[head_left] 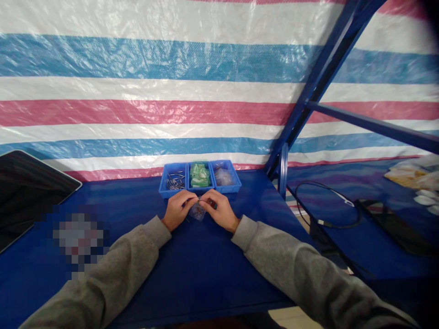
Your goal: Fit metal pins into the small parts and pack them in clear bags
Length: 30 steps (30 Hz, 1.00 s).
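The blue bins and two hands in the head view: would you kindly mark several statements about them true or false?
1. The left hand and right hand pinch a clear bag. True.
2. Metal pieces lie in the left bin. True.
3. The clear bag lies inside the left bin. False: it is held outside.
4. The middle bin holds green packets. True.
5. Both forearms are bare. False: grey sleeves cover them.

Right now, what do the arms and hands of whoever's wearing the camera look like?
The left sleeve and right sleeve are long, grey and soft-looking, each reaching a cuff near the wrist. The left hand and right hand are gloveless. I see no sleeve markings.
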Each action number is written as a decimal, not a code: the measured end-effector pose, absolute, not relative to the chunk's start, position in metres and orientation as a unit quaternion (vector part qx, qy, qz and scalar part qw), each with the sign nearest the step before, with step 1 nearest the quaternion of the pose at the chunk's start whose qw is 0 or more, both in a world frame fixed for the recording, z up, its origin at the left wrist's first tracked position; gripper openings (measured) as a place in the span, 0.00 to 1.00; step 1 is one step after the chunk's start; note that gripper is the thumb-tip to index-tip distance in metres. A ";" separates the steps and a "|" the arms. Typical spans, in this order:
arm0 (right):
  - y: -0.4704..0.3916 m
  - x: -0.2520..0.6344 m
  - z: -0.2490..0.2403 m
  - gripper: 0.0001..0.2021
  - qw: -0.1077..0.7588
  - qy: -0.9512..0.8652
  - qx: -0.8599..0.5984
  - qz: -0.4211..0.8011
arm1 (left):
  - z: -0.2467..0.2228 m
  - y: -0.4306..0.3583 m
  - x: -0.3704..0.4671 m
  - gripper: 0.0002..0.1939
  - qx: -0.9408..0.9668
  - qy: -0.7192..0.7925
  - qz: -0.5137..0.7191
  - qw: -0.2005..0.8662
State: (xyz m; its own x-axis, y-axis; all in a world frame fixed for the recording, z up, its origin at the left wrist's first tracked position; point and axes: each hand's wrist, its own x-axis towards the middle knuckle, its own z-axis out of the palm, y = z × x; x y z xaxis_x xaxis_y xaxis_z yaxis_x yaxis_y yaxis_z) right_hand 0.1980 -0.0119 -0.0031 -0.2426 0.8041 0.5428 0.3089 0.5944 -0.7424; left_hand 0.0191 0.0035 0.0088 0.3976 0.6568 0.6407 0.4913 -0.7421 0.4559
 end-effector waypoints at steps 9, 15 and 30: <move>-0.013 0.198 -0.004 0.09 0.515 -0.727 -0.388 0.235 | 0.012 0.003 0.021 0.07 0.818 0.352 0.434 0.135; -0.012 0.199 -0.003 0.06 0.512 -0.733 -0.379 0.238 | 0.011 0.004 0.019 0.07 0.825 0.332 0.440 0.122; -0.011 0.196 -0.005 0.03 0.514 -0.740 -0.372 0.224 | 0.008 0.002 0.019 0.09 0.839 0.321 0.432 0.073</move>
State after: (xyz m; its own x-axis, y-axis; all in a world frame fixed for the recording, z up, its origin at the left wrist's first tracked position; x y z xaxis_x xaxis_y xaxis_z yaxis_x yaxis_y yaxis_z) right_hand 0.1962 -0.0114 -0.0054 -0.1950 0.7800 0.5946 0.3197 0.6237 -0.7133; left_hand 0.0194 0.0023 0.0082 0.4202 0.6017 0.6793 0.4752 -0.7836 0.4002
